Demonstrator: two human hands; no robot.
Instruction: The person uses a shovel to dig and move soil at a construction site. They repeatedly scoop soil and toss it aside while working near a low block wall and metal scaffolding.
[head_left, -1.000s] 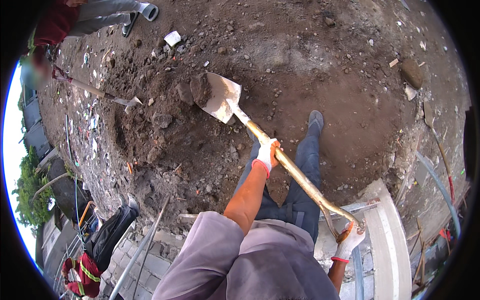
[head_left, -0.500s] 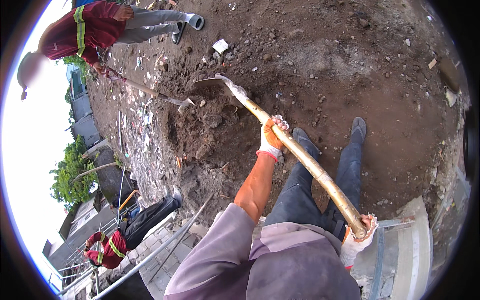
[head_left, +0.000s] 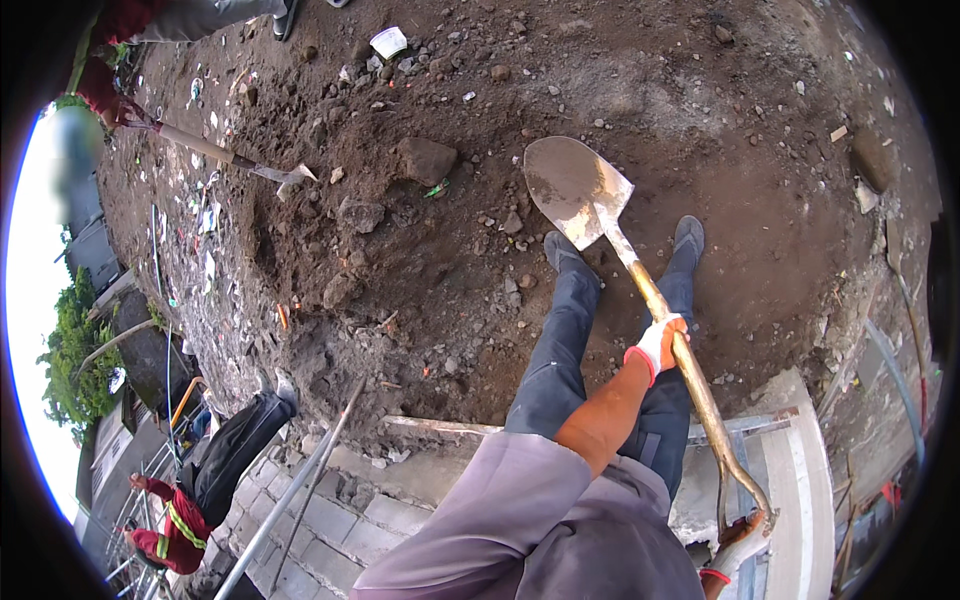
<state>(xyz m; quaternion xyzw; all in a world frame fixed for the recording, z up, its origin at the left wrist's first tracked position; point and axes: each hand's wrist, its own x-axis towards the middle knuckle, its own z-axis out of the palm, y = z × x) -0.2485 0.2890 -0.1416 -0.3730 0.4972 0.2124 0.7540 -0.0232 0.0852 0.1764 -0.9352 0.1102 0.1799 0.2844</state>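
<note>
A shovel (head_left: 704, 385) with a gold-coloured shaft runs across in front of my legs. Its wide blade (head_left: 572, 188) faces up over the soil by my feet, smeared with dirt and shiny near the shaft. My left hand (head_left: 661, 346), in a white and orange glove, is wrapped round the middle of the shaft. At the lower right, my right hand (head_left: 741, 548) is closed on the loop-shaped grip, its fingers partly hidden. Left of the blade lies dug-up soil (head_left: 330, 235) with a large stone (head_left: 427, 160) in it.
A co-worker at the upper left holds another shovel (head_left: 205, 148) against the soil. Another person in a red jacket (head_left: 182, 530) is at the lower left, near metal poles (head_left: 275, 515) and paving blocks (head_left: 335, 525). A concrete slab (head_left: 800, 470) lies at the right.
My shovel has swung right, away from the dug-up soil, and its blade has turned face up. My left hand has moved right and down with the shaft. The large stone now shows.
</note>
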